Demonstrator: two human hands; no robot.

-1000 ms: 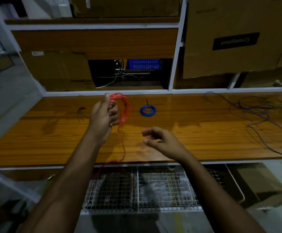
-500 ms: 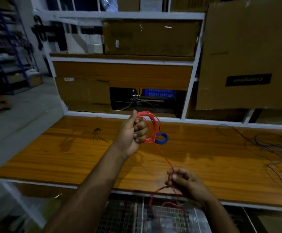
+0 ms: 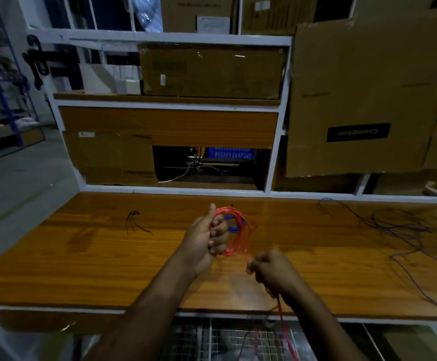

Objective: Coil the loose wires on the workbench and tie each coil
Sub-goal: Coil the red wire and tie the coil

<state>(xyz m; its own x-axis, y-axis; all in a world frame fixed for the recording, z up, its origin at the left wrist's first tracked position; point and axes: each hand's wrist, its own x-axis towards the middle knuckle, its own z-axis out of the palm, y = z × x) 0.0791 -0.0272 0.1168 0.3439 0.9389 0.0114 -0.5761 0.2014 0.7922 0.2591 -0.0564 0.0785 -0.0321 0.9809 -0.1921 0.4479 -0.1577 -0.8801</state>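
My left hand (image 3: 208, 238) grips a coil of red wire (image 3: 238, 230) above the middle of the wooden workbench (image 3: 82, 256), thumb up along the loops. My right hand (image 3: 272, 272) pinches the loose tail of the same red wire, which runs from the coil through the fingers and hangs down past the bench's front edge. A small blue coil (image 3: 231, 222) lies on the bench behind the red loops, partly hidden. Loose purple and dark wires (image 3: 405, 230) sprawl over the right side of the bench.
A few short black wire pieces (image 3: 134, 222) lie at the left rear of the bench. White shelving with cardboard boxes (image 3: 363, 100) rises behind it. A wire mesh rack (image 3: 227, 340) sits under the front edge.
My right hand took the red tail and rose from the bench's front edge toward the coil, to the right of my left hand. The camera tilted up.
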